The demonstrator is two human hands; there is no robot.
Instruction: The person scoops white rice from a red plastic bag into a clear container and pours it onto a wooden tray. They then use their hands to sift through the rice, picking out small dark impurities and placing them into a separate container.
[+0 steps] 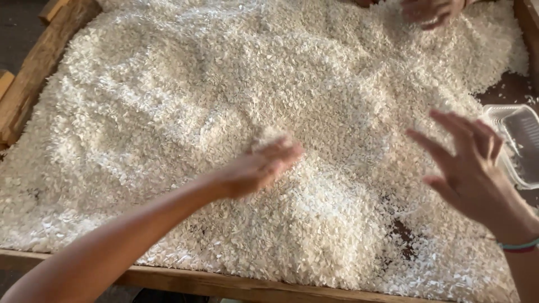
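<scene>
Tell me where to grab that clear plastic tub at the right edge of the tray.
Grip the clear plastic tub by its near left rim, coming in from the left where the right hand hovers open. It lies tilted, mouth facing up-left, far side cut off by the frame.
</scene>
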